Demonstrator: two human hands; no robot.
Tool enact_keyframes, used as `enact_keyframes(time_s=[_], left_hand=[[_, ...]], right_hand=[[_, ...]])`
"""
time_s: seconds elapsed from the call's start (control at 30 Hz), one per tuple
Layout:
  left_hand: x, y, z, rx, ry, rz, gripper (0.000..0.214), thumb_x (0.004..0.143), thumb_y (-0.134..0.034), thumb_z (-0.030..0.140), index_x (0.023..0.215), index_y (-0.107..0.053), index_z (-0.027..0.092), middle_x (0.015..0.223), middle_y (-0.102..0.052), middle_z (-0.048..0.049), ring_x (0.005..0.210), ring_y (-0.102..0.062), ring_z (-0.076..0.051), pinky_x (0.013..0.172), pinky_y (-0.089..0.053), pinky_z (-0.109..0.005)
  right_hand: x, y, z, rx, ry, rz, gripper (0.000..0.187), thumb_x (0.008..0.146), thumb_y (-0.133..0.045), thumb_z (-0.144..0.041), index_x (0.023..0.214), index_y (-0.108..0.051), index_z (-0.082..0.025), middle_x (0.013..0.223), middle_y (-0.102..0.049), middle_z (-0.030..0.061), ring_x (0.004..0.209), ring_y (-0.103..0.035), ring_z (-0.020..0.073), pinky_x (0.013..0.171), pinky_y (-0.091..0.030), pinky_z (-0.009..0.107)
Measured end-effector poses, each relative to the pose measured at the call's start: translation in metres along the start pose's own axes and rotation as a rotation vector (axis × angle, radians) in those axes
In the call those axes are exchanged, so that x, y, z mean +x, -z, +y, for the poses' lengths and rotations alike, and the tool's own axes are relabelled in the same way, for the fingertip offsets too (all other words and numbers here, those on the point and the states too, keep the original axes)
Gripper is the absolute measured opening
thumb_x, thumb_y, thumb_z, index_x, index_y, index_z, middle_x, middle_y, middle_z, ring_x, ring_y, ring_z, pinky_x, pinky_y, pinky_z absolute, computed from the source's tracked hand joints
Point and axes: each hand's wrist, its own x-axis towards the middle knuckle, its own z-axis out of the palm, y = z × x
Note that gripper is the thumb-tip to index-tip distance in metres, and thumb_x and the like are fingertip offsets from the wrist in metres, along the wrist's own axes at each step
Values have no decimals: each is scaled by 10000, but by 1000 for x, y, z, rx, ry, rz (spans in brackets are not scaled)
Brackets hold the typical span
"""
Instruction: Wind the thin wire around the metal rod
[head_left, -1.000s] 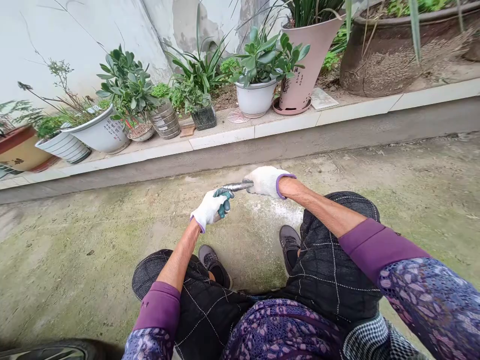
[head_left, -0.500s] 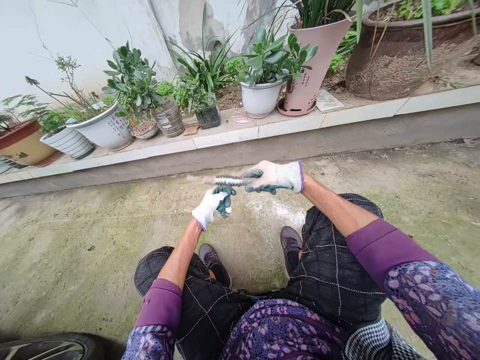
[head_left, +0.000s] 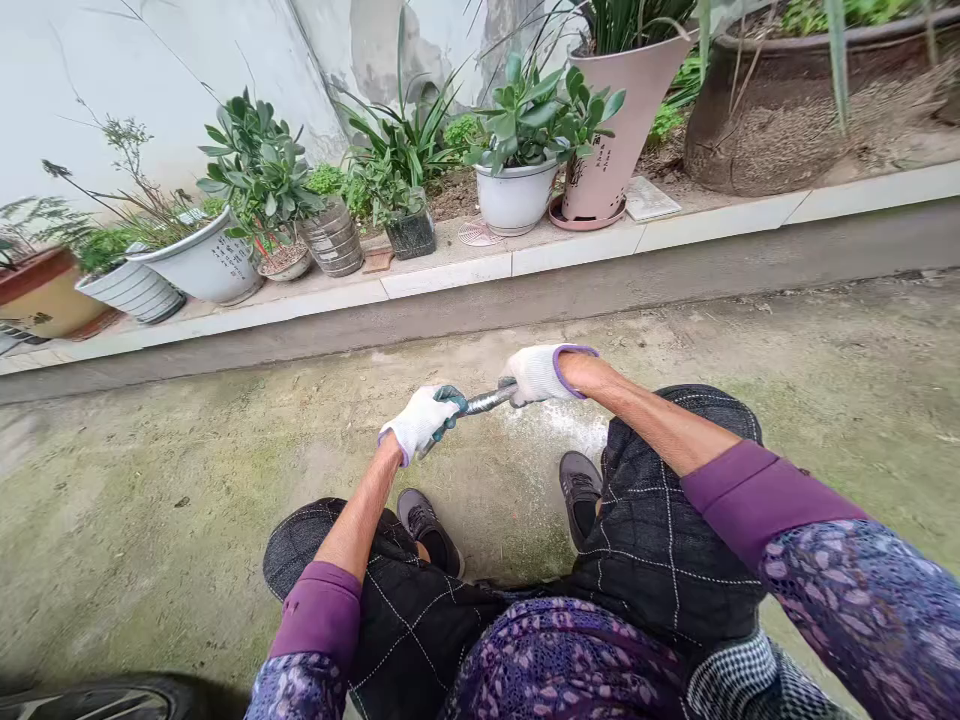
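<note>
A short rod with a shiny silver, ribbed middle like wound wire (head_left: 486, 401) is held between my two hands, low over the concrete. My left hand (head_left: 426, 418), in a white knitted glove with a green palm, is closed round the rod's left end. A thin dark end pokes out below that hand. In the same kind of glove, my right hand (head_left: 537, 376) is wrapped round the right end, its fingers mostly turned from view. The rod tilts slightly up to the right. What kind of tool it is, I cannot make out.
Potted plants line a white-tiled ledge (head_left: 450, 273), among them a white pot (head_left: 516, 198) and a tall pink pot (head_left: 611, 130). White powdery residue (head_left: 559, 425) marks the concrete floor near my right shoe (head_left: 580, 490). A wheel (head_left: 105, 698) stands at lower left.
My left hand has moved from below the rod to grip its left end. My right hand has come slightly down, and the rod has gone from nearly level to tilted.
</note>
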Motion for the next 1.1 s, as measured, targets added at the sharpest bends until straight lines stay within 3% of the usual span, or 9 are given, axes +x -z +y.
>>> enact_keyframes(time_s=[0.1,0.37,0.5,0.6,0.7,0.8,0.9,1.1], left_hand=[[2,-4,2,-91,-47,9,69,803,-595,220,824,-631,165,559,-598,29,375,-497,-91,376,-398,-205],[-3,2,13,-347,-169,-2,216,782,-582,229,946,-653,107,593,-651,-13,439,-599,-144,415,-487,-248],[-8,4,14,-401,-190,-55,247,764,-619,292,933,-657,115,576,-643,-5,400,-563,-132,398,-468,-247],[-9,4,15,-402,-165,-29,229,757,-613,290,912,-655,128,537,-615,17,370,-518,-109,408,-460,-237],[-9,5,16,-325,-137,10,185,766,-608,295,859,-645,139,501,-579,28,372,-514,-98,383,-394,-198],[-13,7,18,-217,-145,-44,193,764,-630,296,851,-655,126,523,-603,10,382,-519,-93,369,-355,-184],[-15,9,19,-104,-108,-95,180,745,-630,233,874,-680,118,567,-636,-6,435,-570,-112,376,-364,-182],[-13,7,18,103,-9,27,145,760,-553,136,836,-675,152,535,-577,41,391,-475,-77,362,-329,-170]], right_hand=[[4,1,0,-68,-47,101,288,804,-638,-324,1005,-773,-168,813,-727,97,701,-661,244,601,-435,320],[2,16,1,-49,-127,375,375,826,-585,-391,1141,-746,-265,933,-752,78,802,-675,249,620,-410,305],[-3,27,5,229,-137,516,376,834,-614,-396,1141,-721,-208,807,-695,40,651,-596,166,563,-406,262],[-13,27,0,605,-10,420,394,818,-647,-373,1156,-695,-174,700,-603,-9,507,-474,95,456,-371,220],[-22,23,-7,747,166,207,416,768,-701,-366,1130,-705,-161,659,-561,-30,484,-440,74,403,-350,192],[-24,19,-10,650,215,-17,418,718,-739,-367,1069,-728,-141,625,-560,-35,476,-451,71,394,-359,180],[-23,16,-8,529,205,-127,421,698,-752,-417,1004,-735,-128,619,-573,-24,471,-469,82,397,-373,189],[-18,9,-7,203,67,-15,379,705,-713,-478,909,-775,-165,594,-629,20,505,-532,132,471,-369,239]])
